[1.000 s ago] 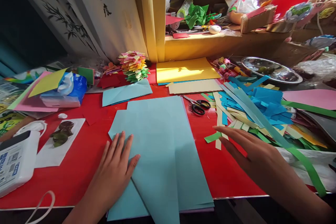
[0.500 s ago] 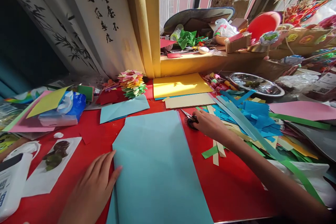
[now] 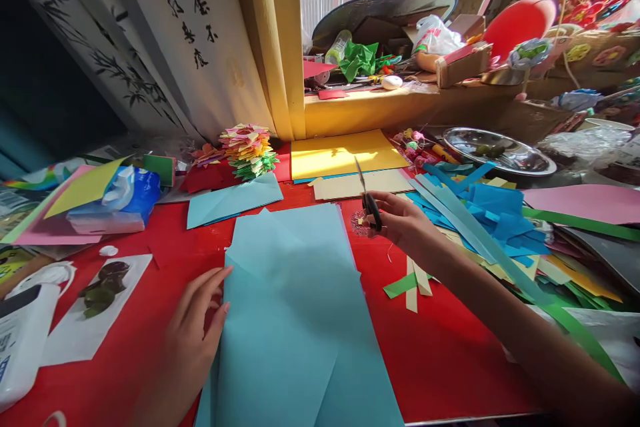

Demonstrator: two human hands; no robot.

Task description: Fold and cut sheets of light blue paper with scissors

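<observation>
Several large light-blue sheets of paper (image 3: 285, 320) lie in front of me on the red tabletop, the upper one with a fold line and its edges slightly out of line with those below. My left hand (image 3: 195, 333) rests at their left edge. Its fingertips and thumb touch the paper, with a gap between thumb and fingers. Above the table, just right of the sheets' far corner, my right hand (image 3: 395, 217) grips a pair of scissors (image 3: 371, 208) by the black handles. The blades point up and away and look closed together.
Paper strips (image 3: 500, 220) in blue, green and cream pile up on the right, near a metal bowl (image 3: 500, 150). Folded blue paper (image 3: 235, 199), yellow paper (image 3: 345, 153) and a folded-paper stack (image 3: 247, 150) stand behind. A tissue pack (image 3: 120, 200) and dark fruit on white paper (image 3: 75, 333) lie left.
My right hand has lifted the scissors off the table, blades now pointing upward. My left hand has shifted slightly along the paper's edge, fingers more curled. The upper blue sheet has moved a little.
</observation>
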